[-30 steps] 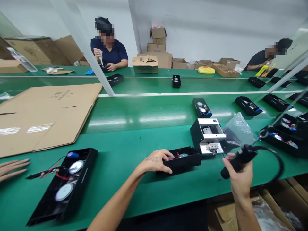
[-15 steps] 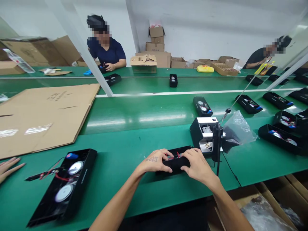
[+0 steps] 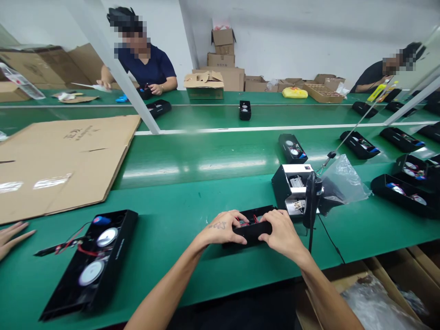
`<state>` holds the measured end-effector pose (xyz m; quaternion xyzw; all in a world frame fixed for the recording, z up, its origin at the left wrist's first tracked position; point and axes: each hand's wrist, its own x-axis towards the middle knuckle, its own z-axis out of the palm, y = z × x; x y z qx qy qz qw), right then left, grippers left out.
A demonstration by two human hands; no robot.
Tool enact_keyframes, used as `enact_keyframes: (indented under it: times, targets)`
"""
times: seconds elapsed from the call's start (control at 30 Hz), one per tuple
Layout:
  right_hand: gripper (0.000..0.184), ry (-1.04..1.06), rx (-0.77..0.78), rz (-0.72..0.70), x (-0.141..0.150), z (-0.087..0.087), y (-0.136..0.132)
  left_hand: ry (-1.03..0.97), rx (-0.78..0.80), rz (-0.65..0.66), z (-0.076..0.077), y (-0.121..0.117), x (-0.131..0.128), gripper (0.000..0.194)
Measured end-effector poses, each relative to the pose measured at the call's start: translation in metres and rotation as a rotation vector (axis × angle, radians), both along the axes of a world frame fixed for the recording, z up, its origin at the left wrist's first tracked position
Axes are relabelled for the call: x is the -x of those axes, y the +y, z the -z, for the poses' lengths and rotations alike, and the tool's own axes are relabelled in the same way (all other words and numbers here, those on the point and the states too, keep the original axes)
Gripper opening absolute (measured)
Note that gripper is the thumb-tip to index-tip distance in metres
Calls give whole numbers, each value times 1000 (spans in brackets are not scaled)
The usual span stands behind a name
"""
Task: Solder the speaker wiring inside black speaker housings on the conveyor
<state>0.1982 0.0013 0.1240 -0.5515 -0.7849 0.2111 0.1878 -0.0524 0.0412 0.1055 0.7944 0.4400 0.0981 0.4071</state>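
Both of my hands grip a black speaker housing (image 3: 252, 233) that lies on the green bench, its open side up with red wires inside. My left hand (image 3: 223, 228) is closed round its left part, thumb on the near wall and fingers over the inside. On the right part, my right hand (image 3: 282, 231) holds it the same way. The fingers cover much of the inside. Just beyond my right hand stands a black and silver device (image 3: 292, 190), with a black hanging electric screwdriver (image 3: 312, 201) in front of it.
Another open speaker housing (image 3: 92, 266) with two round drivers lies at the left, beside another person's hand (image 3: 13, 238). A flat cardboard sheet (image 3: 68, 165) covers the back left. More housings (image 3: 405, 197) stand at the right, near a clear plastic bag (image 3: 345, 181). Two people sit across the line.
My hands stay on the housing with almost no movement. Across the line, the person at the left has leaned left and now holds out a thin white item. The view has shifted slightly.
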Motion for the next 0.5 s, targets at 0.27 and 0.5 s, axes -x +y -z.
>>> enact_keyframes:
  times: [0.27, 0.5]
  targets:
    - [45, 81, -172, 31, 1, 22, -33, -73, -420, -46, -5, -49, 3, 32]
    - [23, 119, -503, 122, 20, 58, -79, 144, -705, -21, 5, -98, -38, 46]
